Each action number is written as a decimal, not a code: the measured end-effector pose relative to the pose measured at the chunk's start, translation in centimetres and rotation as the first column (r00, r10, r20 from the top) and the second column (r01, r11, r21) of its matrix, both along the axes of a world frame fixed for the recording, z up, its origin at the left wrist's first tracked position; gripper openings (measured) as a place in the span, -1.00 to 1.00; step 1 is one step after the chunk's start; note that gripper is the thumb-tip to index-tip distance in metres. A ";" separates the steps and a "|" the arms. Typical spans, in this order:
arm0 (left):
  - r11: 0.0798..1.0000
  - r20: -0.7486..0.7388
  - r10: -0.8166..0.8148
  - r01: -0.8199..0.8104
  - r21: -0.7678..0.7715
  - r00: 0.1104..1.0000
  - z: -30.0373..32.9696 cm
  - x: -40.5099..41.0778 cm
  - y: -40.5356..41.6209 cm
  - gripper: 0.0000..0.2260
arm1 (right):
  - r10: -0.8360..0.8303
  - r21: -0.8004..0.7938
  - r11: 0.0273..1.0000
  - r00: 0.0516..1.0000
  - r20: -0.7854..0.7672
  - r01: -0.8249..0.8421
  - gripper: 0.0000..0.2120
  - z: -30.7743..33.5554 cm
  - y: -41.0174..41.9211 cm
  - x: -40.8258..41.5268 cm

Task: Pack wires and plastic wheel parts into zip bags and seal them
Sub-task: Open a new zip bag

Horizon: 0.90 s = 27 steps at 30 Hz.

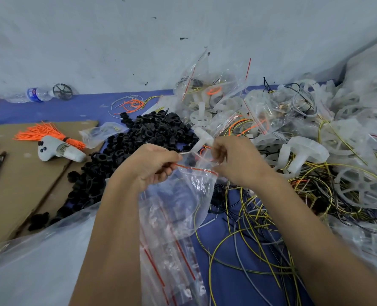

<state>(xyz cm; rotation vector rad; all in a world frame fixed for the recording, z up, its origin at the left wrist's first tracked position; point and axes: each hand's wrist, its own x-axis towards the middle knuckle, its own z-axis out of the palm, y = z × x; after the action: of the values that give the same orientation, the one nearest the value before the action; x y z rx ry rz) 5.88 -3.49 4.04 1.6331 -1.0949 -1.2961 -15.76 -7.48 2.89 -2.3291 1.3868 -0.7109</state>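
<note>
1. Zip bag (183, 191): held above the near middle of the blue mat (50, 109), mouth up, body hanging toward the viewer; its red seal line (194, 168) runs left to right between the two hands.
2. Left hand (154, 164): fingers curled, pinching the left end of the bag mouth.
3. Right hand (233, 160): fingers curled, pinching the right end; a white wheel part (201, 138) stands just beyond it, apparently entering the bag.
4. Loose wires (249, 239): near right of the mat, closer to the right hand.
5. Black parts (139, 138): heaped beyond the left hand.
</note>
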 end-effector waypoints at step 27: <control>0.998 0.157 -0.045 0.051 -0.033 0.987 0.3 -1.3 -0.3 -0.70 | 0.151 0.170 0.973 0.988 0.030 -0.154 -0.90 4.1 1.9 -0.3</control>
<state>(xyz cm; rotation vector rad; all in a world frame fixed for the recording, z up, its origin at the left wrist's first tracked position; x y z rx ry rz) 4.58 -3.83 4.32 1.7133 -1.2514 -1.1865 -16.08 -5.56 6.97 -2.2580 1.1960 -0.5416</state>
